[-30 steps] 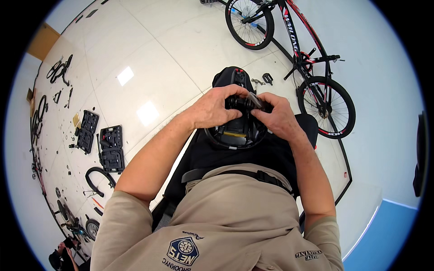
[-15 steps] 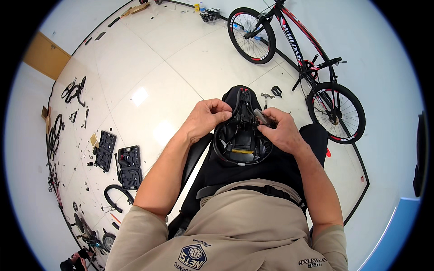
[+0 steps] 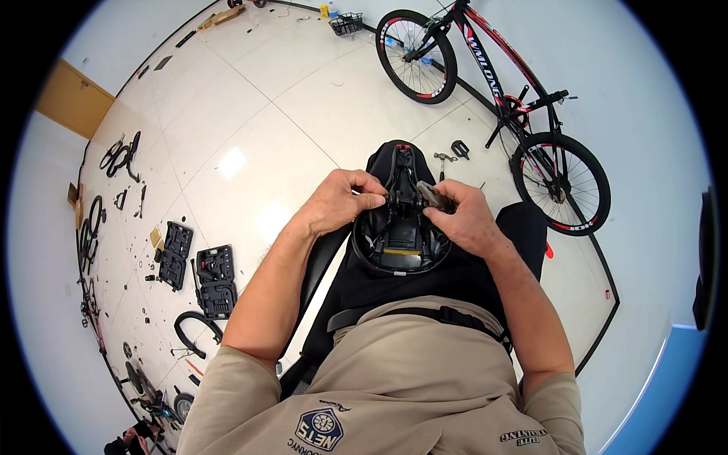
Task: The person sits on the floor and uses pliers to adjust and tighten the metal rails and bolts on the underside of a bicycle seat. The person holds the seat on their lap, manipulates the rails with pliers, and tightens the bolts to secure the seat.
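Note:
A black bicycle saddle (image 3: 367, 256) lies upside down across my lap, its narrow nose pointing away from me and its rails and clamp showing. Beside the clamp, my left hand (image 3: 337, 203) is closed, thumb and forefinger pinched together at its left side; what sits between the fingertips is too small to make out. My right hand (image 3: 472, 220) is wrapped round a grey metal hand tool (image 3: 434, 196), perhaps pliers, whose front end meets the right side of the clamp. My palm and fingers cover much of the tool.
Beyond my right knee lie a hammer (image 3: 444, 158) and a black pedal (image 3: 460, 149). A black and red bicycle (image 3: 485, 68) leans by the right wall. Open tool cases (image 3: 216, 280), a loose tyre (image 3: 182, 334) and scattered bike parts lie on the left floor.
The whole view has shifted slightly. Both hands stay at the saddle clamp, and the tool in my right hand has turned a little and sits closer against it.

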The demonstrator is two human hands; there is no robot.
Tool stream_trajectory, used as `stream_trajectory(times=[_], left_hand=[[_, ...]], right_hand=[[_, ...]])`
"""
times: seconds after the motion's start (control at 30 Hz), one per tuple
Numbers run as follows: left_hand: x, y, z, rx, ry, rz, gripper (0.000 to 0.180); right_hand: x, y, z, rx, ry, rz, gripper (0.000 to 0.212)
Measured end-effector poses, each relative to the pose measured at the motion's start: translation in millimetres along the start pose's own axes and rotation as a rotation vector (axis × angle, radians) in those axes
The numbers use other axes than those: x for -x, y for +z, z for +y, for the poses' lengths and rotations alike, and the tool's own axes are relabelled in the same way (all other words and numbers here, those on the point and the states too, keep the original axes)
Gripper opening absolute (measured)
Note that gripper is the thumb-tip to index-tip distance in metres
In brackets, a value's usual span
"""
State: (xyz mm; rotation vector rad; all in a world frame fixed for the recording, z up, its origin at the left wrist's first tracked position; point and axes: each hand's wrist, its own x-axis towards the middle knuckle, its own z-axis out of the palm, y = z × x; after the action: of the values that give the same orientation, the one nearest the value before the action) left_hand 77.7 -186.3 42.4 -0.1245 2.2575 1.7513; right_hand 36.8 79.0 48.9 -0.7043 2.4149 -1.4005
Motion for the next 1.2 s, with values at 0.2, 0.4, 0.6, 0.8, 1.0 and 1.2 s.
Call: stream_trajectory(times=[0.2,0.4,0.6,0.8,1.0,1.2], left_hand=[[7.9,-2.6,9.5,-0.170,0.016,0.013,0.013],[12.7,1.1,8.8,-0.420,0.312,0.060,0.014],[15.4,4.6,10.2,-0.489,0.421,0.092,0.016],[14.8,2.8,10.4,-0.458,0.400,0.081,0.015],[14.5,4.0,11.4,-0.520,0.470,0.082,0.016],[12.6,1.9,3.6,-0.570,0.532,0.101,0.019]], right_hand=[[-2.7,3.0,-3.5,-0.074,0.030,-0.007,0.019],[-3.5,-1.8,-8.1,-0.020,0.013,-0.031,0.018],[-3.7,-2.3,-8.2,0.006,0.003,-0.039,0.018],[-3.8,3.1,3.3,0.087,-0.245,0.032,0.019],[-3.9,1.8,10.2,0.097,-0.217,-0.009,0.019],[2.5,1.3,4.6,-0.016,-0.091,0.004,0.022]])
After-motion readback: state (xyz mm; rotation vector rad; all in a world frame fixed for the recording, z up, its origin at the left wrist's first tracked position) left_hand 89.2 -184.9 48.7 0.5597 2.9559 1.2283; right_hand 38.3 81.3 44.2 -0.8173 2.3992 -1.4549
